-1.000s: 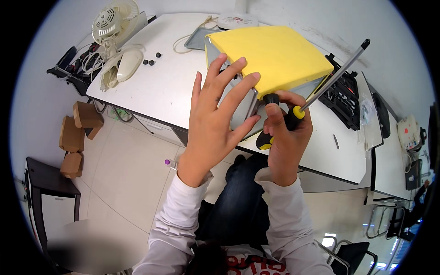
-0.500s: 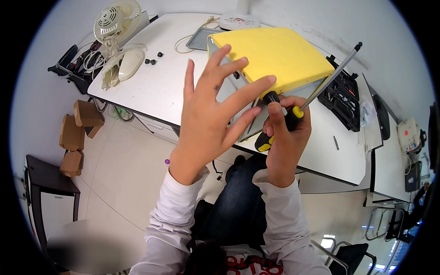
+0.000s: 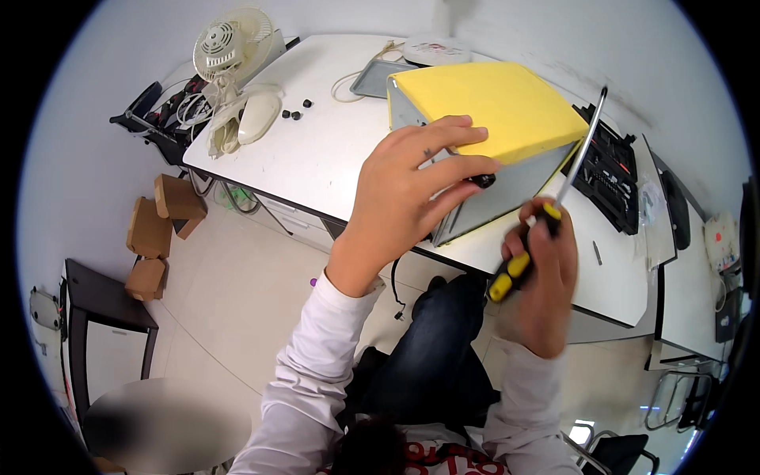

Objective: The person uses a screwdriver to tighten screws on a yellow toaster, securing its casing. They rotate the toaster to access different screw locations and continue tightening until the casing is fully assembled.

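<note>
Near the front corner of a yellow-topped metal case (image 3: 495,107), my left hand (image 3: 412,182) pinches a small black round piece (image 3: 483,180) between thumb and fingers. Whether the piece touches the case, I cannot tell. My right hand (image 3: 546,269), slightly blurred, is closed round the black-and-yellow handle of a screwdriver (image 3: 580,162). Its long shaft points up and away, in front of the case's right side. Grey metal shows on the case's sides below the yellow face. Several similar black round pieces (image 3: 296,115) lie on the left part of the white table (image 3: 317,162).
A cream fan (image 3: 226,47) and a pale plastic cover (image 3: 259,115) stand at the far left. Behind the case lies a grey tray (image 3: 380,79). To the right are an open black tool case (image 3: 613,174) and a small dark bit (image 3: 597,252). Cardboard boxes (image 3: 150,229) sit on the floor.
The black round piece has passed from between both hands into my left hand's pinch. My right hand has drawn away to the right and nearer with the screwdriver. The view has shifted slightly.
</note>
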Available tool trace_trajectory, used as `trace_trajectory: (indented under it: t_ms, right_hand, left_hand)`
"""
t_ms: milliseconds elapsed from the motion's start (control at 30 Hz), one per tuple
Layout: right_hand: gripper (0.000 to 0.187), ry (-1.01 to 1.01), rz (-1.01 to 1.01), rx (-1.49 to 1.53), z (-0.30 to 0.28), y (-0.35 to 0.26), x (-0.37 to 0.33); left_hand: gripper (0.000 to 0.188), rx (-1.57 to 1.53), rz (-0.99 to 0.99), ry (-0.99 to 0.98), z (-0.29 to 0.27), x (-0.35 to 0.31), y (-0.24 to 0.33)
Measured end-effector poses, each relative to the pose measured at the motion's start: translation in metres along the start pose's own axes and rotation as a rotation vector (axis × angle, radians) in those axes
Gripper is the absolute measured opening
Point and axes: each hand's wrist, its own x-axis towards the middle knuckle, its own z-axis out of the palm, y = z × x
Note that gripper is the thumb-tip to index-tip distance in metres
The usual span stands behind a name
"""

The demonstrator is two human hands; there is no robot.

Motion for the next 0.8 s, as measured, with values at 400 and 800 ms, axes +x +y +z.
trace_trajectory:
  t_ms: [400, 800]
  right_hand:
    - [0.060, -0.163, -0.148, -1.027, -0.115, -0.071, -0.122]
    - [0.046, -0.030, -0.548, -1.191, -0.074, -0.051, -0.091]
  left_hand:
    - [0.032, -0.037, -0.059, 0.025, 0.007, 0.002, 0.008]
    - [0.031, -0.020, -0.075, 0.038, 0.008, 0.001, 0.009]
